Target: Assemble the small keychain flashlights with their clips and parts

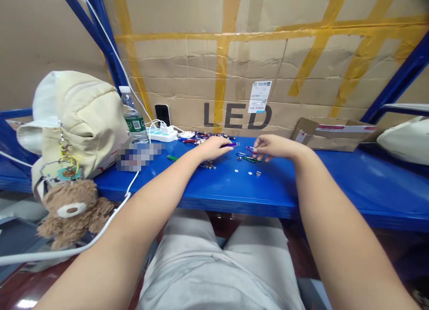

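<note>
My left hand (214, 148) is closed on a slim purple tube (231, 145) with a metal loop at its right end. In the fingertips of my right hand (268, 147) is a small purple carabiner (250, 148), held apart from the tube. Just below lie a blue carabiner (241, 154) and a green carabiner (250, 159). Nearer the front edge are two small white discs (236, 170) and a little stack of silvery pieces (258, 173). Several shiny small metal pieces (210, 165) sit under my left forearm, beside a green tube (172, 158) partly hidden by it.
Behind my left hand is a pile of coloured metal items (201, 136). A white power strip (162, 133), phone (162, 115), water bottle (134, 118) and cream bag (80, 113) with a bear charm (73, 211) stand left. An open cardboard box (331, 136) is right.
</note>
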The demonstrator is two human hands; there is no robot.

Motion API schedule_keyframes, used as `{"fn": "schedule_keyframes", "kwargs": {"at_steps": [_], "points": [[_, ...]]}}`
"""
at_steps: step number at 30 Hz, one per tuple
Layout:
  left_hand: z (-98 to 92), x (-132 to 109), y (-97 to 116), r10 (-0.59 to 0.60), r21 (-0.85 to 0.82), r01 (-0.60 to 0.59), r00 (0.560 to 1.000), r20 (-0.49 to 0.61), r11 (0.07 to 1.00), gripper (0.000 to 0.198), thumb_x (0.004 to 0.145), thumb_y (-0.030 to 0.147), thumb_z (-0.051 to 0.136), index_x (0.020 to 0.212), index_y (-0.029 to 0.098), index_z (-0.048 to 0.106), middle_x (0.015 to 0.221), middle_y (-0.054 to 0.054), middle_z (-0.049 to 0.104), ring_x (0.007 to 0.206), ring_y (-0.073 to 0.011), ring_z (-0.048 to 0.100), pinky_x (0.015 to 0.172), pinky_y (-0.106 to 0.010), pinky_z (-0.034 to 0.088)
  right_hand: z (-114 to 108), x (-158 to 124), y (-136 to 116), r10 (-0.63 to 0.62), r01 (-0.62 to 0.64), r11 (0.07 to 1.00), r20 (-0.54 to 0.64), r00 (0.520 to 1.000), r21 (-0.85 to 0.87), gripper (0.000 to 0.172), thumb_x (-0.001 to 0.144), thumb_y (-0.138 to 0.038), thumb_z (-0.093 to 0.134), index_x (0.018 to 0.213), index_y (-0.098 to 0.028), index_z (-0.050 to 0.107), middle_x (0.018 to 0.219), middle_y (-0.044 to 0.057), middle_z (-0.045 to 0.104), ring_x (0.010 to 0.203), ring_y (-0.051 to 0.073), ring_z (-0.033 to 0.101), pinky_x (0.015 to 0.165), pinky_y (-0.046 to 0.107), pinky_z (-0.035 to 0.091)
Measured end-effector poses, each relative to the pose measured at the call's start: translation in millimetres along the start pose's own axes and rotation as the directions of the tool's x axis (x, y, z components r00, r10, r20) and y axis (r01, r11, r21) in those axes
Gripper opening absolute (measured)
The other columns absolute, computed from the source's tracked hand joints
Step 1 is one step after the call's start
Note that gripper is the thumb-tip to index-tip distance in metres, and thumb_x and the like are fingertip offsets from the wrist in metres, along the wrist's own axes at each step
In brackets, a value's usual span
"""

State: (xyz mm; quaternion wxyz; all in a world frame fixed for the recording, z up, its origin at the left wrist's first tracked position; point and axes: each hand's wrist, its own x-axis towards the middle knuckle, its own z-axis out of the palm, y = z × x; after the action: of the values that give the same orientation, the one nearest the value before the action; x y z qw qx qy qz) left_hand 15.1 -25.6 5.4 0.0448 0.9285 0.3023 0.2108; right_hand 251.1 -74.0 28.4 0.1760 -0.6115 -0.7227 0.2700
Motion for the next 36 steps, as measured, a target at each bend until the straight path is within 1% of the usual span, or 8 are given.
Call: {"fn": "schedule_keyframes", "kwargs": {"at_steps": [8,12,15,19,24,27,30,36], "points": [[0.4,0.5,9.3,-0.061,-0.094,0.061,0.998,0.007,0.994,0.032,0.091,0.041,0.037,0.092,0.016,0.057,0.093,-0.006,0.065,0.086,-0.0181,0.058,0.076,-0.031,0.043,23.8,19.4,-11.3,-0.258,0.274,0.961,-0.247,0.934,0.035,0.015,0.075,-0.02,0.062,0.089,-0.016,0.063,0.08,0.004,0.068,0.069,0.013,0.062,0.063,0.024,0.051],[1.9,2.5,10.2,-0.067,-0.141,0.062,0.997,-0.037,0.988,0.027,0.089,0.035,0.041,0.092,0.015,0.058,0.098,-0.007,0.064,0.091,-0.0187,0.057,0.081,-0.031,0.042,38.7,28.4,-18.5,-0.344,0.405,0.901,-0.314,0.885,0.154,0.031,0.071,-0.014,0.065,0.1,-0.015,0.057,0.074,0.003,0.065,0.069,0.014,0.062,0.063,0.026,0.051],[2.8,3.6,9.8,-0.093,-0.284,0.087,0.996,-0.011,0.955,0.025,0.089,0.034,0.042,0.087,0.015,0.058,0.085,-0.005,0.065,0.081,-0.016,0.058,0.076,-0.029,0.042,43.4,33.1,-18.0,-0.394,0.469,0.874,-0.379,0.837,0.128,0.035,0.069,-0.014,0.066,0.103,-0.015,0.056,0.078,0.003,0.064,0.071,0.015,0.062,0.067,0.028,0.052],[4.4,3.8,10.0,-0.128,-0.536,0.129,0.991,0.039,0.834,0.025,0.088,0.034,0.047,0.081,0.013,0.057,0.078,-0.004,0.063,0.072,-0.0121,0.057,0.068,-0.025,0.041,44.4,36.4,-15.0,-0.4,0.482,0.873,-0.452,0.797,0.077,0.038,0.07,-0.021,0.067,0.107,-0.016,0.056,0.092,0.006,0.065,0.072,0.015,0.063,0.068,0.03,0.053],[6.9,2.9,6.6,-0.216,-0.819,0.264,0.96,0.176,0.509,0.019,0.087,0.03,0.051,0.085,0.012,0.056,0.078,-0.003,0.06,0.067,-0.0072,0.055,0.06,-0.021,0.036,46.0,40.0,-15.1,-0.441,0.543,0.838,-0.523,0.729,0.052,0.04,0.07,-0.024,0.067,0.107,-0.015,0.057,0.097,0.008,0.064,0.076,0.016,0.063,0.072,0.033,0.053],[7.7,3.1,4.7,-0.227,-0.869,0.266,0.956,0.183,0.417,0.017,0.085,0.029,0.057,0.087,0.012,0.057,0.079,-0.003,0.061,0.069,-0.0066,0.056,0.062,-0.02,0.036,47.6,40.3,-17.4,-0.427,0.554,0.825,-0.524,0.737,0.106,0.037,0.073,-0.024,0.065,0.108,-0.016,0.055,0.094,0.007,0.064,0.076,0.016,0.062,0.072,0.031,0.052],[8.6,4.9,4.7,-0.255,-0.861,0.255,0.955,0.152,0.44,0.016,0.084,0.027,0.057,0.087,0.012,0.058,0.078,-0.004,0.062,0.069,-0.0075,0.057,0.062,-0.021,0.037,48.7,37.8,-19.8,-0.405,0.522,0.847,-0.516,0.755,0.099,0.036,0.08,-0.028,0.058,0.113,-0.016,0.052,0.094,0.007,0.064,0.075,0.015,0.062,0.07,0.031,0.051],[12.3,9.6,0.6,-0.35,-0.823,0.198,0.937,-0.001,0.532,0.019,0.086,0.028,0.054,0.081,0.011,0.057,0.078,-0.006,0.064,0.068,-0.0079,0.057,0.063,-0.021,0.04,50.4,28.4,-26.4,-0.445,0.357,0.889,-0.355,0.822,-0.287,0.033,0.083,-0.042,0.054,0.1,-0.014,0.057,0.092,0.01,0.066,0.078,0.019,0.06,0.066,0.029,0.044]]}}
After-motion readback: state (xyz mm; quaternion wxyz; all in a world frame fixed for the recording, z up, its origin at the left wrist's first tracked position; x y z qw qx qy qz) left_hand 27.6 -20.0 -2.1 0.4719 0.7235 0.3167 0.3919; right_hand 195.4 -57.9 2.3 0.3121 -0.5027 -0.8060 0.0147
